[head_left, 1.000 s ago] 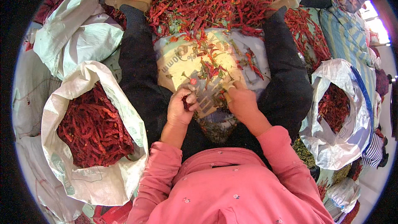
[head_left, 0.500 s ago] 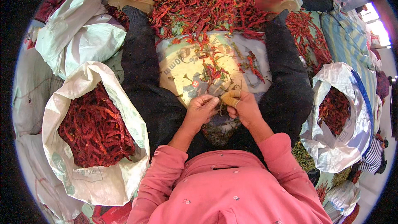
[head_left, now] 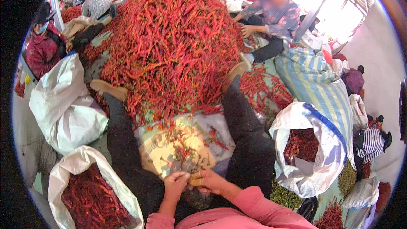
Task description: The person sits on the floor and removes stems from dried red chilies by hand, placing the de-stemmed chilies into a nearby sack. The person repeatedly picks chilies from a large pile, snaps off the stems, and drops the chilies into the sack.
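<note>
My left hand (head_left: 174, 186) and my right hand (head_left: 211, 181) meet between my legs, over the near edge of a printed cream sheet (head_left: 150, 154). Both are closed, with thumbs and fingers pinched close together. Whatever they pinch is too small or hidden to make out. Yellowish wraps cover some fingers of the right hand. Just beyond my fingertips, loose dried red chillies (head_left: 181, 149) and bits of stem lie scattered on the sheet. A dark, rounded bundle (head_left: 198, 198) shows below my hands, partly covered by them.
A tall heap of red chillies (head_left: 169, 46) rises beyond my feet. Open white sacks of chillies stand at left (head_left: 63, 167) and right (head_left: 328, 171). A striped sack (head_left: 316, 78) lies farther right. One person (head_left: 273, 15) sits beyond the heap's right side, another (head_left: 42, 53) at far left.
The view has tilted up, bringing the whole heap and other people into sight. My hands sit lower in the picture, still close together and pinched.
</note>
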### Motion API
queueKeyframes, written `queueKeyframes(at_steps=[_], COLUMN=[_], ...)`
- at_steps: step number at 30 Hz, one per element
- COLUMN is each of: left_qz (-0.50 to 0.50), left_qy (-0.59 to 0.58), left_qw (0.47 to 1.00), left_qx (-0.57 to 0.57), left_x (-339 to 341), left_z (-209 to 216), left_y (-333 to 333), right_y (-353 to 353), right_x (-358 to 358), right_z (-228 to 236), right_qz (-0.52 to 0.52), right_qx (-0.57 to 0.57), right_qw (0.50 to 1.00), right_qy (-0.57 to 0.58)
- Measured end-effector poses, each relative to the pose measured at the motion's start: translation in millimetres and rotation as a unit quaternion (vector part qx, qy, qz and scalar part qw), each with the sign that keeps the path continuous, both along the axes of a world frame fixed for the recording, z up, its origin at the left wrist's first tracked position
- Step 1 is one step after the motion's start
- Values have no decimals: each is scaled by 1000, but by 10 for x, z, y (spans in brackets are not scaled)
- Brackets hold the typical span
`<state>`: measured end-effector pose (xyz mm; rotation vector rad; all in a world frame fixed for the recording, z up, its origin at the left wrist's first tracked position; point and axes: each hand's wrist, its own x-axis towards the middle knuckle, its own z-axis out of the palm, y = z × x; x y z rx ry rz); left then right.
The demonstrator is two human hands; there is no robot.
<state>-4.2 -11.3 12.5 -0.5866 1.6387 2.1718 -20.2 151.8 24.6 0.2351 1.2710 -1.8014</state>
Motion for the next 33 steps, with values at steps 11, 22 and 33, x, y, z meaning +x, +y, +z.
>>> queueKeyframes(at_steps=[11,22,33], left_qz=[-184,-111,-132], left_qy=[261,-30,20], left_qw=[910,983,990], left_qx=[-264,146,39], left_x=[27,62,178], left_z=[-218,216,289], left_y=[-29,47,125], right_y=[38,184,319], right_x=[79,63,-8], right_z=[-140,91,396], right_qz=[98,59,123], right_qx=[247,121,177], right_qw=[934,951,874], right_qy=[238,279,435])
